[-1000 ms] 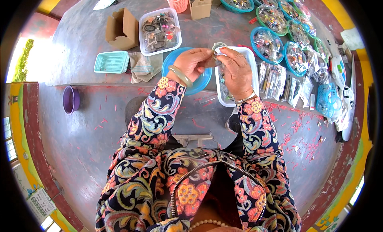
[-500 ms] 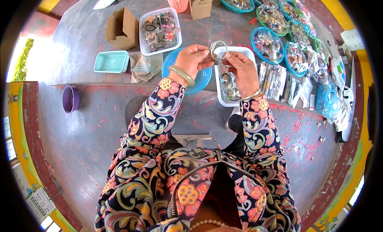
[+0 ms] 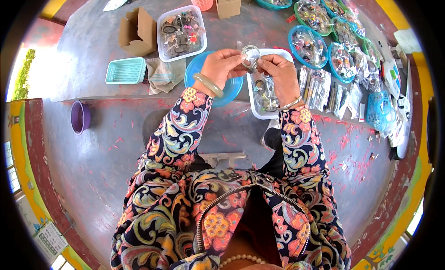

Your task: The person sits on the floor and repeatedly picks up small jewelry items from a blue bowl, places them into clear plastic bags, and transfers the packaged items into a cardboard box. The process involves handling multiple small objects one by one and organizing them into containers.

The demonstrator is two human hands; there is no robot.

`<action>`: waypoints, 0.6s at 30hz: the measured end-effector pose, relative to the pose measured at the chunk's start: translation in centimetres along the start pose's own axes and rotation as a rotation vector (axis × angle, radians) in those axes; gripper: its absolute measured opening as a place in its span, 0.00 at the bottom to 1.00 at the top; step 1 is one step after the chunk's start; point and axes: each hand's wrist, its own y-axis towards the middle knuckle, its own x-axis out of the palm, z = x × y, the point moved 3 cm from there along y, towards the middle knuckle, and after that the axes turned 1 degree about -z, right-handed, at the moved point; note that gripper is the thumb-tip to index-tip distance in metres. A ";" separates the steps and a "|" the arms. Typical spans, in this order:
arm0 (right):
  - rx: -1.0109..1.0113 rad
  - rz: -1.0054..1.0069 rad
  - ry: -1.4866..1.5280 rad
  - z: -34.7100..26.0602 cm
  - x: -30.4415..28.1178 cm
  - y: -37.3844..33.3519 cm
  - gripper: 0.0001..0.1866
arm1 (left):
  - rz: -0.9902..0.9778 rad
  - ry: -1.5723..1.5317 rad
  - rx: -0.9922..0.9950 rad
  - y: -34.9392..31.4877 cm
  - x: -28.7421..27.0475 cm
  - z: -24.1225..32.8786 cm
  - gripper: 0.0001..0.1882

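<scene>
A pale, thin looped band [image 3: 251, 50], resembling a hair tie, is held up between my two hands over the far end of a white tray [image 3: 268, 116]. My left hand [image 3: 219, 69] pinches its left side between thumb and fingers. On the other side, my right hand [image 3: 281, 76] closes its fingertips at the band's lower right, where a small dark part shows. Several hair ties with charms lie in the tray, partly covered by my right hand. Beneath my left hand is a round blue basin [image 3: 230, 98].
A second white tray [image 3: 182, 59] of dark hair ties sits beyond, beside an open cardboard box [image 3: 137, 32]. Left lie a mint basket [image 3: 125, 71] and cloth [image 3: 164, 76]. Bagged goods [image 3: 317, 90] and a blue basket [image 3: 308, 46] stand right; a purple tub [image 3: 81, 117] is lower left.
The band has turned and looks smaller between my fingers, with a dark part now showing below it. My right hand has drawn slightly inward at the fingertips. The whole view has shifted slightly.
</scene>
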 end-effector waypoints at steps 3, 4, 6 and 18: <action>0.019 -0.020 -0.014 0.1 -0.1 0.1 0.08 | 0.017 0.089 0.006 0.1 -0.1 -0.2 0.10; 0.018 -0.030 -0.003 0.2 -0.1 0.2 0.08 | 0.018 0.115 0.013 -0.1 0.0 -0.1 0.10; 0.008 -0.045 -0.008 0.2 -0.2 0.1 0.08 | 0.010 0.166 0.031 -0.2 0.2 0.0 0.09; -0.150 0.187 -0.266 -1.8 -7.5 1.5 0.06 | 0.016 0.216 0.088 -0.3 -0.2 0.7 0.12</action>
